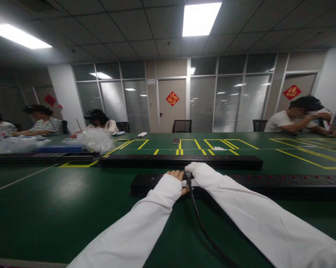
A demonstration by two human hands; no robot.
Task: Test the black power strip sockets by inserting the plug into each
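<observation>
A long black power strip with a row of small red marks lies across the table in front of me. My left hand is wrapped over it near its left end, fingers on top and thumb at the front. In my white-gloved right hand is a black cable plug, held against the strip beside my left hand. Its black cable runs down toward the bottom edge, partly behind my right sleeve. My hands hide where plug and strip meet.
Just beyond lies a second black power strip. Yellow tape lines mark the green table. Clear plastic wrap and a blue box are at the left. Several people sit around, including a person at the right.
</observation>
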